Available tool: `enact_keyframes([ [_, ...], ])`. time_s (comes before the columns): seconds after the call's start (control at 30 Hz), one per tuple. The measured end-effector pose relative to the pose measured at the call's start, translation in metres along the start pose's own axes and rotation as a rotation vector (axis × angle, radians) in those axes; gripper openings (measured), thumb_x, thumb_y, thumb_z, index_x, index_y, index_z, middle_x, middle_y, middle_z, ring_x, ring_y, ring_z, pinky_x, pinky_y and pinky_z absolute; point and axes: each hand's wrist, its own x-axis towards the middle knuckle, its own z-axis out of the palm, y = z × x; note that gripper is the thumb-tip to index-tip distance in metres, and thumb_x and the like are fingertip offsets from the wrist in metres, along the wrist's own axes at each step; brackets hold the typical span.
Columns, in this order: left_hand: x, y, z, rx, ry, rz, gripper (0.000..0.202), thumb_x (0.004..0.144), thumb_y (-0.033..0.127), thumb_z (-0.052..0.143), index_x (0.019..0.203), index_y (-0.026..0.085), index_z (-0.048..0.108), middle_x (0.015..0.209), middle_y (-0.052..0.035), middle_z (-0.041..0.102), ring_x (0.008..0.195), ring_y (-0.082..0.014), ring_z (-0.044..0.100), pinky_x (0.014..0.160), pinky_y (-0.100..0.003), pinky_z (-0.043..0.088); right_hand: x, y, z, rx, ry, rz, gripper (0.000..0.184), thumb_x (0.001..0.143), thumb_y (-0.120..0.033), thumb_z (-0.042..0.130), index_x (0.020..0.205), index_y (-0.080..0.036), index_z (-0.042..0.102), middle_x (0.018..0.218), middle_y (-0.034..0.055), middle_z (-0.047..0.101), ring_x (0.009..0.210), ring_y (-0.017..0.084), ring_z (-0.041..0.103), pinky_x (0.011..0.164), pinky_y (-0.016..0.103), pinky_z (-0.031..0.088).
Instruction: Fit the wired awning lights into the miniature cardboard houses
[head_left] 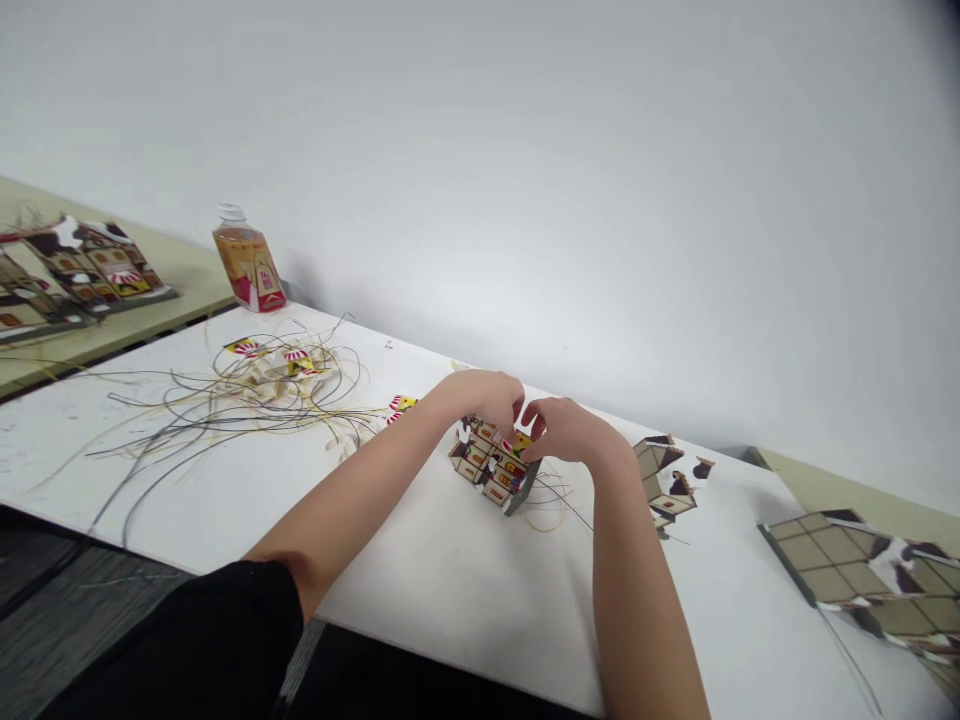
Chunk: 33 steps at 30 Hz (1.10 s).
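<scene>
A small model house point(491, 465) with cream walls, orange windows and a grey base is tilted on the white table. My left hand point(491, 398) reaches over its upper side, fingers curled in, at a small red, white and yellow awning piece point(523, 441). On the right, my right hand point(568, 428) is closed on the house's edge, thumb and fingertips beside the same piece. Fingers partly hide the contact between piece and wall. Thin wires point(555, 492) trail out on the house's right side.
Left on the table point(442, 590) lies a tangle of wires point(225, 400) with several striped awning pieces point(300, 362). A drink bottle point(251, 262) stands behind it. More model houses sit at the far left point(90, 265), beyond my right forearm point(664, 480) and at the right edge point(847, 560).
</scene>
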Motion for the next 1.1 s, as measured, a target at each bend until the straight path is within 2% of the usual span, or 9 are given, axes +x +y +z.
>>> enact_keyframes([
  [0.17,0.004,0.001,0.003,0.006,0.017,0.026,0.046,0.06,0.047,0.07,0.099,0.022,0.067,0.103,-0.0067,0.069,0.082,-0.0206,0.062,0.066,-0.027,0.046,0.001,-0.001,0.002,-0.002,0.013,-0.026,0.041,0.06,-0.03,0.072,0.099,-0.024,0.059,0.1,0.0011,0.065,0.079,0.016,0.06,0.052,0.025,0.042],
  [0.4,0.006,0.003,0.005,0.012,0.013,0.05,0.04,0.063,0.039,0.07,0.098,0.022,0.067,0.101,-0.0054,0.07,0.082,-0.0211,0.062,0.067,-0.029,0.047,0.004,0.001,0.002,0.0,0.035,-0.065,0.034,0.06,-0.025,0.071,0.092,-0.022,0.06,0.098,0.0017,0.066,0.079,0.016,0.06,0.051,0.023,0.04],
  [0.57,0.006,0.003,0.005,0.02,0.013,0.053,0.041,0.061,0.037,0.069,0.098,0.019,0.066,0.101,-0.007,0.069,0.081,-0.0217,0.062,0.064,-0.029,0.046,0.001,0.003,-0.001,0.057,0.014,-0.053,0.032,0.062,-0.023,0.068,0.094,-0.024,0.06,0.097,-0.0004,0.067,0.076,0.015,0.06,0.049,0.023,0.041],
  [0.9,0.012,0.0,0.008,0.036,0.013,0.063,0.039,0.064,0.042,0.066,0.099,0.022,0.067,0.1,-0.0051,0.07,0.084,-0.0206,0.063,0.07,-0.028,0.047,0.01,0.005,0.003,-0.021,0.044,-0.068,0.035,0.061,-0.022,0.07,0.094,-0.023,0.062,0.098,0.001,0.068,0.08,0.015,0.062,0.051,0.021,0.04],
  [1.1,0.012,0.002,0.007,0.034,0.009,0.04,0.042,0.063,0.044,0.067,0.099,0.022,0.067,0.101,-0.0049,0.07,0.083,-0.0203,0.063,0.068,-0.027,0.048,0.014,0.007,0.005,-0.031,0.055,-0.06,0.036,0.058,-0.021,0.073,0.092,-0.022,0.062,0.099,0.0008,0.068,0.079,0.015,0.062,0.051,0.021,0.039],
])
